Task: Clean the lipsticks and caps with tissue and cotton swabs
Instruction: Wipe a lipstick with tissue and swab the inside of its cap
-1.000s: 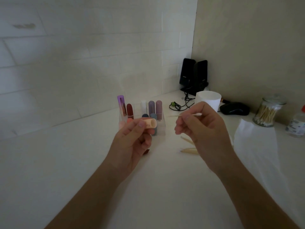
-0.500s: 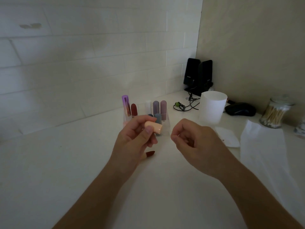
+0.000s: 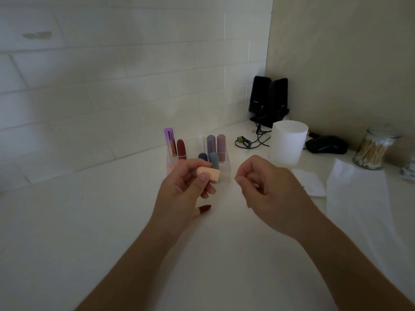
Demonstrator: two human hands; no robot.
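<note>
Still as 0.5 s ago: left hand [image 3: 184,189] pinches peach cap [image 3: 212,174], right hand [image 3: 269,189] curled just beside, not touching; swab seen 1 s ago now hidden, can't tell if held. Red lipstick [image 3: 203,208] lies on surface [image 3: 89,221] under left hand, organizer [image 3: 226,169] w/ lipsticks behind, tissue [image 3: 359,209] at right. Surface runs wide to the left, back to tiled wall [image 3: 112,86]; speakers [image 3: 268,102] in far corner.

Swab jar [image 3: 374,149] right of cup [image 3: 288,142]; speakers [image 3: 268,99] behind cup
</note>
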